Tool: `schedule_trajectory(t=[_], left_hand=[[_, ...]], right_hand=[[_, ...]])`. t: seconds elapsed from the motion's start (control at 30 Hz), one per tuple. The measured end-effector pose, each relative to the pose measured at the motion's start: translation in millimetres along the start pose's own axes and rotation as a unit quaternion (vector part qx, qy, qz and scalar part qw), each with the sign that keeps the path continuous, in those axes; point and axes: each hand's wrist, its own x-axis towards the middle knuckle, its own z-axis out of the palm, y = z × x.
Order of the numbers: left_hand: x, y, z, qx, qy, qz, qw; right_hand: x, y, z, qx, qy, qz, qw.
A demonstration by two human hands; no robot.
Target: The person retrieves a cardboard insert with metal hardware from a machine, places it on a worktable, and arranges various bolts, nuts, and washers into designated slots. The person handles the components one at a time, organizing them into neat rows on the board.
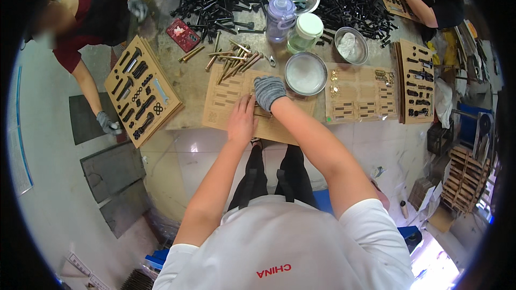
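A tan cardboard sheet (215, 115) with printed outlines and slots lies at the table's near edge in front of me. My bare left hand (243, 121) rests on it with fingers stretched out and close together. Just right of those fingertips, my right hand (270, 93), in a grey knit glove, is curled closed over the sheet. Its fingertips are hidden, so what it holds, if anything, does not show. Brass-coloured bolts (234, 64) lie in a loose pile beyond the sheet, some overlapping its far edge. A shallow metal bowl (306, 73) stands just right of my gloved hand.
A second slotted sheet (355, 110) holds small brass parts. Black bolts (215, 0) are heaped at the back, near a lidded jug (280, 21), a green-tinted jar (303, 35) and metal bowls. Co-workers stand left and right, by stacked boards (142, 91) of black hardware.
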Motion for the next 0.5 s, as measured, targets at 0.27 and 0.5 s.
schedule_trajectory(t=[0.27, 0.5], left_hand=[[25, -7, 18, 0.055, 0.012, 0.043, 0.997], [31, -7, 25, 0.064, 0.01, 0.04, 0.997]], right_hand=[[-68, 22, 30, -0.043, 0.004, 0.081, 0.996], [-101, 51, 51, 0.004, 0.105, 0.062, 0.993]])
